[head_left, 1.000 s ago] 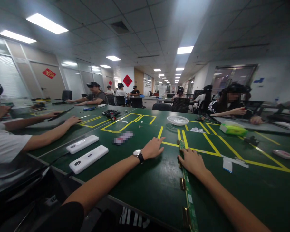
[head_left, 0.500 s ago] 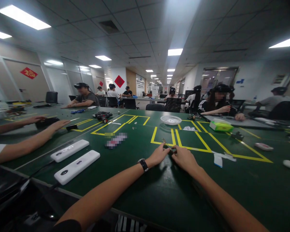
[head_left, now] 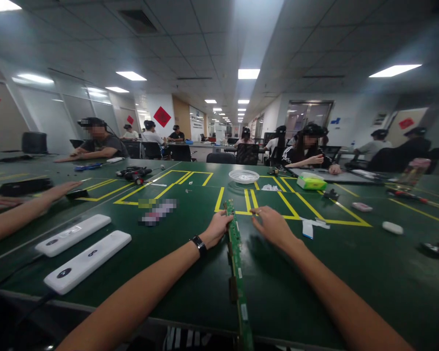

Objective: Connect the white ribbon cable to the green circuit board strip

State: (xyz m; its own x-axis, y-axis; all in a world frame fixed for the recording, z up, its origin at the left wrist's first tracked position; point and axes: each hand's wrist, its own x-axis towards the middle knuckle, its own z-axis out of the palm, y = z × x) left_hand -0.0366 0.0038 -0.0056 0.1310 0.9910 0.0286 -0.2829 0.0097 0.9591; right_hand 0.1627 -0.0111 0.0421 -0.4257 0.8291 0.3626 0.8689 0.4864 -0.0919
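Note:
A long, narrow green circuit board (head_left: pixel 237 258) runs from the middle of the table toward my body, its component side facing up and brown tabs along its left edge. My left hand (head_left: pixel 218 227) grips it near the far end, thumb on top and fingers at its left side. Just right of the board, my right hand (head_left: pixel 272 225) is apart from it, fingers partly stretched and nothing visible in them. The board's near end reaches the bottom of the view.
Two white power banks (head_left: pixel 89 261) lie on the left, near another person's arms (head_left: pixel 25 214). Farther off are a white plastic basket (head_left: pixel 244 176), a green tissue pack (head_left: pixel 311 182) and white paper scraps (head_left: pixel 312 223). Yellow tape (head_left: pixel 289 207) marks the green table.
The circuit board, seen edge-on between both hands before, now shows its green face. My right hand has come off it. The view has turned rightward.

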